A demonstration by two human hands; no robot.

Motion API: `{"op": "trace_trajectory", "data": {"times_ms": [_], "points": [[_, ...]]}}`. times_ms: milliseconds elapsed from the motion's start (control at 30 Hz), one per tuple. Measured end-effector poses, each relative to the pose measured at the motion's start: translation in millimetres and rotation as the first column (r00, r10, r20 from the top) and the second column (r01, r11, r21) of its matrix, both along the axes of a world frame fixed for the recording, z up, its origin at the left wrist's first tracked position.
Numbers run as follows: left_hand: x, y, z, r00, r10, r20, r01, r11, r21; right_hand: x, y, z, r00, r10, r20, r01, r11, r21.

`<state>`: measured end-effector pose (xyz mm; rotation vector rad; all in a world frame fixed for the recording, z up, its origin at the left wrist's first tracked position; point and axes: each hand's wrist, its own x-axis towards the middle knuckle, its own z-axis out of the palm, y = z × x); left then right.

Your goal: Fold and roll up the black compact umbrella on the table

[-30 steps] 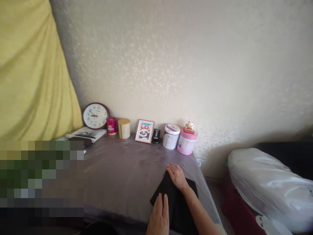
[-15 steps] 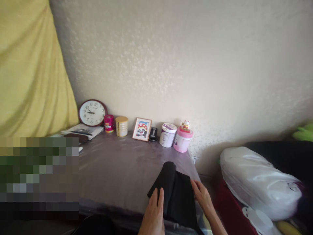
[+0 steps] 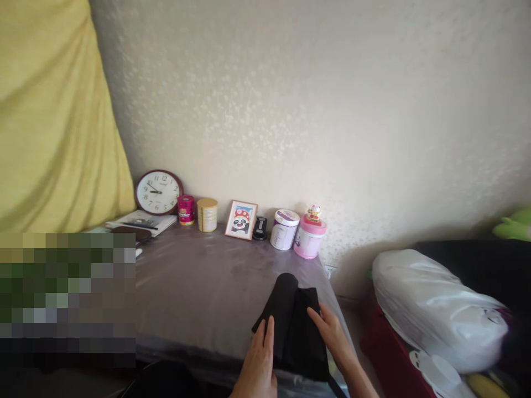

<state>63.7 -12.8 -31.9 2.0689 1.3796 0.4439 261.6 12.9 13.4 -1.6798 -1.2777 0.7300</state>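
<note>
A black folded cloth [image 3: 305, 342], with a thick rounded fold along its left side and a dark strap at its lower right corner, lies near the front right of the table. My left hand [image 3: 258, 356] rests against the rounded fold with fingers stretched out. At the cloth's right edge, my right hand [image 3: 334, 334] has its fingers closed on the fabric, fingertips reaching over the top surface. What lies under the right fingers is hidden.
Along the wall stand a clock [image 3: 160, 192], a pink can [image 3: 186, 210], a yellow-lidded can [image 3: 207, 215], a picture frame [image 3: 241, 220], a purple-white tub [image 3: 285, 230] and a pink tub [image 3: 310, 239] topped by a figurine [image 3: 314, 215]. A white plastic bag [image 3: 435, 309] sits to the right.
My right hand has moved left over the cloth, and the right flap has shifted left and narrowed. My left hand stays on the rounded fold, almost unmoved.
</note>
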Motion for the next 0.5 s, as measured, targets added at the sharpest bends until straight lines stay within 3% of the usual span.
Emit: {"op": "trace_trajectory", "data": {"times_ms": [133, 233, 367, 500], "points": [[1, -1, -2.3, 0.999, -0.009, -0.037, 0.011, 0.999, 0.05, -26, 9, 18.2, 0.983, 0.077, -0.166, -0.07, 0.996, 0.047], [4, 0, -11.6, 0.998, 0.001, -0.062, 0.005, 0.996, 0.094, -41, 20, 22.2, 0.983, 0.08, -0.166, -0.065, 0.993, 0.096], [7, 4, -24.7, 0.997, 0.019, -0.075, -0.009, 0.992, 0.126, -52, 38, 12.1, 0.997, 0.062, -0.056, -0.053, 0.988, 0.145], [9, 6, -26.0, 0.995, 0.005, -0.102, 0.009, 0.991, 0.137, -55, 53, -5.1, 0.998, 0.063, 0.006, -0.064, 0.988, 0.137]]}}
